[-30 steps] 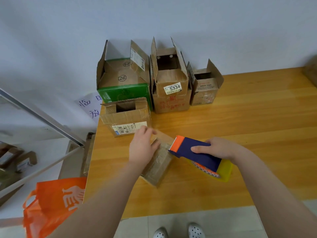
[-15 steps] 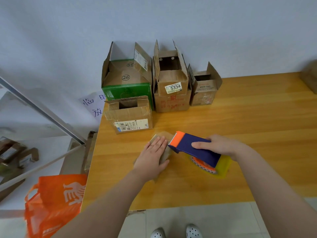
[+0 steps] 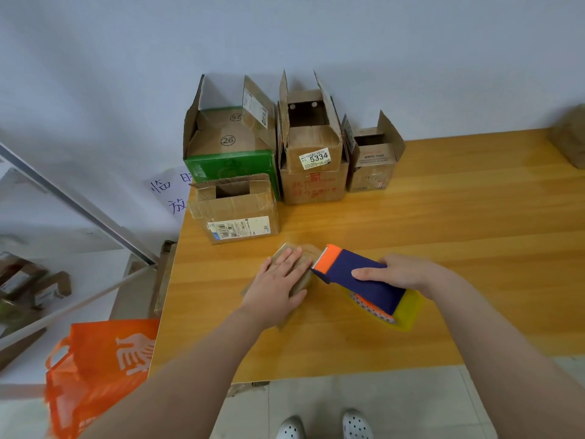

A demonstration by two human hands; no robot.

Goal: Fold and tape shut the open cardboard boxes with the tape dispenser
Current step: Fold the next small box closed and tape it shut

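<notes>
While left hand (image 3: 278,282) lies flat, right hand (image 3: 402,274) grips tape dispenser (image 3: 357,277), wooden table (image 3: 443,248) (white wall (image 3: 126,58) behind)

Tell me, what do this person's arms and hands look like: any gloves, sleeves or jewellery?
Both forearms are bare as far as the picture shows, with no sleeves in view. The left hand and the right hand wear no gloves, and no rings, watch or bracelet show. Fingernails look short and unpainted. At the bottom edge, white perforated clogs are on the feet.

I'm seeing the table (image 3: 443,248) carrying four open boxes (image 3: 311,172) at back, a small box (image 3: 304,264) lying flat in front.
</notes>
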